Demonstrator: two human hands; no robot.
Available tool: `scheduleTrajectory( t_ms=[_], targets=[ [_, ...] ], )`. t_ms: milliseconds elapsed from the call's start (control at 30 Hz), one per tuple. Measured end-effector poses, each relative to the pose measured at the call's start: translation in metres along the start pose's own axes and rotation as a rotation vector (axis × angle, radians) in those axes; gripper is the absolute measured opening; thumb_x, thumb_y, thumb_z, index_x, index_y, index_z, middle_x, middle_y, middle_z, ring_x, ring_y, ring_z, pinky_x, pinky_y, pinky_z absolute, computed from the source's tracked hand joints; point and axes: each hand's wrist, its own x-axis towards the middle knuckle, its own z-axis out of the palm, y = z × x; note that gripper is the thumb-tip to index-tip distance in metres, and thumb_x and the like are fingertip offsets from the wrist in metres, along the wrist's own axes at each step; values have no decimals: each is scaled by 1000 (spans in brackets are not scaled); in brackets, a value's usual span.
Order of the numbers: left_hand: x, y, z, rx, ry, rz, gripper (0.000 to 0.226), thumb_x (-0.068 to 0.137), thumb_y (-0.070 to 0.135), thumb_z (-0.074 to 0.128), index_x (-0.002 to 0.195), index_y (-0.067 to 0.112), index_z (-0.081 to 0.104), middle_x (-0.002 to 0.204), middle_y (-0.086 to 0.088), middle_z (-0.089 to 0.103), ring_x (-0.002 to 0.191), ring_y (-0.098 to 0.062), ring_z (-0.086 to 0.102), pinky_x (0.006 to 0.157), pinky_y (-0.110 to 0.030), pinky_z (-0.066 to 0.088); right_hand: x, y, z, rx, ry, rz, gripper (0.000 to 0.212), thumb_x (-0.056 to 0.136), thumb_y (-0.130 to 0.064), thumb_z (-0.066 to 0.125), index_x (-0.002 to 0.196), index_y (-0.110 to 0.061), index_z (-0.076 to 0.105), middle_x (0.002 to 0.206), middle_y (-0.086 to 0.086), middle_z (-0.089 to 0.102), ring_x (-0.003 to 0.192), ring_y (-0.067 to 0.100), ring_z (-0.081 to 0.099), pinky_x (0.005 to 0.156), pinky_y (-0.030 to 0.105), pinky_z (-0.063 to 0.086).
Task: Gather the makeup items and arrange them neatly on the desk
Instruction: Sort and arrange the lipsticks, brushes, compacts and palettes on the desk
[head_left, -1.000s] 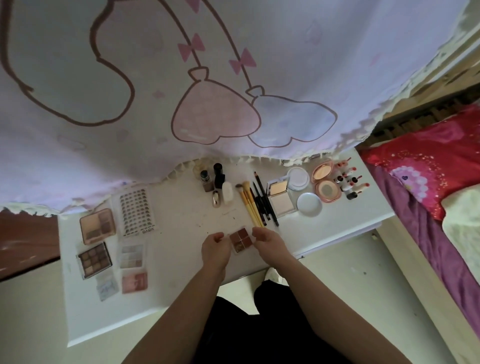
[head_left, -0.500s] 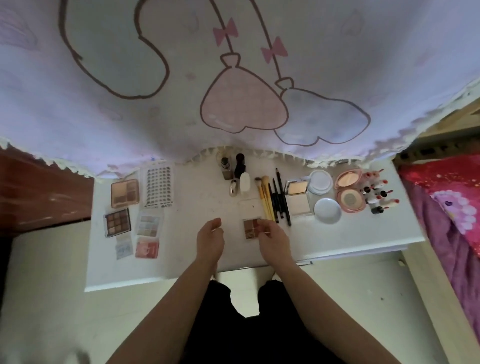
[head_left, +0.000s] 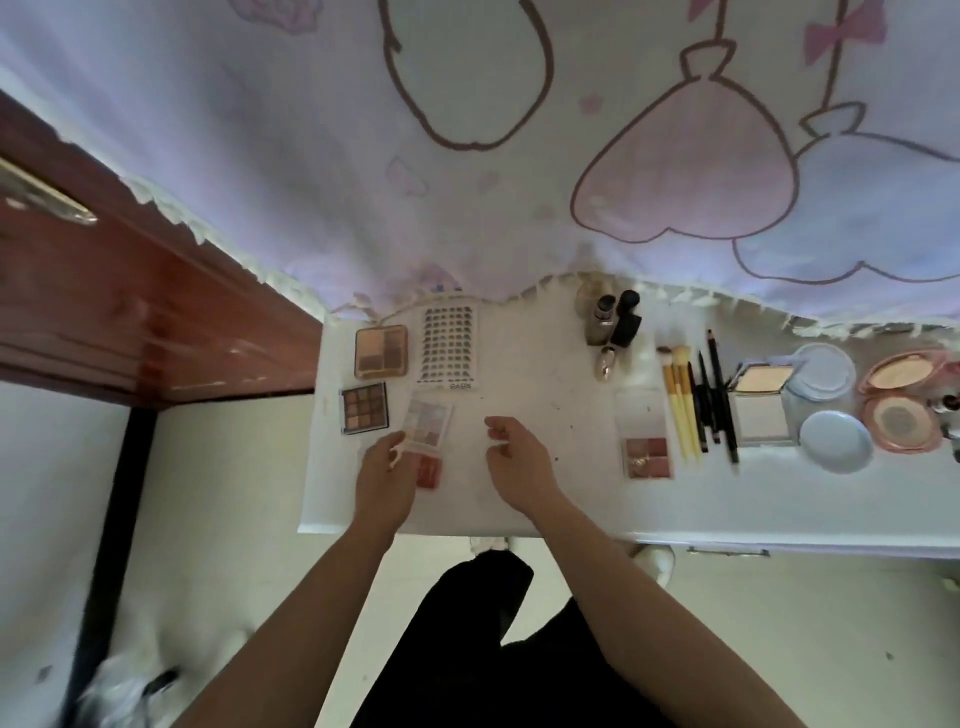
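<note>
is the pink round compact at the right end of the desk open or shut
Open: the pink round compact lies with its lid folded back, both round halves showing side by side.

On the desk (head_left: 540, 395), palettes (head_left: 382, 352) lie left; brushes (head_left: 678, 410) right of centre; compacts (head_left: 901, 421), seemingly, farther right.

White desk (head_left: 545, 395) beneath a lilac curtain (head_left: 311, 156) printed with brown-outlined pink and pale blue heart shapes and pink bows. A tan-and-brown eyeshadow palette (head_left: 382, 352), a nine-pan palette (head_left: 363, 408) in browns, a pastel palette (head_left: 428, 423) of lilac and pink, a red compact (head_left: 428, 470). A rosy pink quad palette (head_left: 647, 457), yellow-handled brushes (head_left: 680, 410), black pencils (head_left: 717, 395), pale blue round compacts (head_left: 836, 440), a pink round compact (head_left: 906, 410). Reddish-brown wooden cabinet (head_left: 130, 312). Black trousers (head_left: 498, 649).
</note>
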Motion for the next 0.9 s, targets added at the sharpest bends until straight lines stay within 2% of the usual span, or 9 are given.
scheduleTrajectory(
  t_ms=[100, 167, 267, 367, 433, 500, 700, 800, 900],
  targets=[
    [21, -4, -13, -6, -47, -31, 47, 95, 6, 47, 141, 15, 49, 135, -7, 53, 121, -24, 51, 91, -31, 43, 8, -8, 29, 36, -34, 34, 48, 94, 0, 43, 139, -15, 51, 129, 1, 59, 119, 19, 55, 97, 19, 37],
    [34, -5, -17, 0, -89, -31, 49, 95, 7, 43, 143, 19, 47, 138, -8, 52, 124, -26, 50, 93, -33, 44, 13, -14, 43, 103, -32, 64, 48, 95, 0, 42, 141, -14, 49, 131, 3, 60, 123, 20, 55, 99, 23, 39],
    [48, -4, -19, -1, -152, -23, 50, 96, 8, 41, 143, 22, 47, 136, -7, 53, 123, -25, 51, 87, -30, 43, 18, -21, 57, 120, -24, 50, 49, 95, 0, 42, 142, -13, 48, 132, 3, 60, 121, 20, 55, 102, 28, 41],
    [52, 3, -20, -61, -189, -30, 42, 95, 10, 45, 135, 19, 53, 128, 2, 55, 118, -18, 53, 88, -28, 46, 22, -22, 64, 303, -13, 113, 51, 93, 3, 43, 142, -11, 47, 134, 9, 60, 114, 23, 58, 102, 39, 46],
    [56, 4, -21, -88, -202, -51, 43, 90, 16, 49, 133, 18, 56, 131, 2, 59, 119, -22, 55, 101, -40, 47, 22, -25, 65, 411, -12, 180, 51, 93, 4, 44, 141, -12, 48, 128, 6, 61, 111, 20, 58, 99, 37, 48],
    [63, 1, -22, -125, -200, -92, 44, 87, 18, 47, 130, 19, 58, 131, -5, 61, 121, -29, 56, 103, -47, 44, 22, -28, 63, 451, -14, 210, 50, 94, 3, 46, 141, -12, 49, 126, 3, 61, 110, 18, 58, 97, 34, 48],
    [53, 18, -20, -270, -191, -127, 36, 97, 10, 49, 132, 13, 56, 127, -8, 61, 114, -23, 58, 96, -41, 50, 17, -29, 40, 431, 64, 191, 45, 96, -3, 48, 138, -17, 53, 129, -1, 64, 115, 18, 60, 103, 40, 50],
    [38, 33, -19, -337, -222, -66, 23, 102, 21, 50, 120, 16, 62, 111, -2, 67, 102, -18, 63, 88, -39, 50, 10, -36, 22, 454, 103, 127, 43, 96, -1, 49, 136, -17, 55, 126, -2, 64, 100, 11, 63, 87, 29, 54],
    [26, 49, -18, -315, -271, 31, 17, 101, 29, 53, 98, 23, 69, 97, 1, 70, 89, -16, 63, 82, -35, 51, 1, -42, 3, 430, 92, 60, 44, 93, -5, 60, 135, -19, 54, 123, -2, 64, 100, 11, 64, 90, 30, 53]
  ],
)
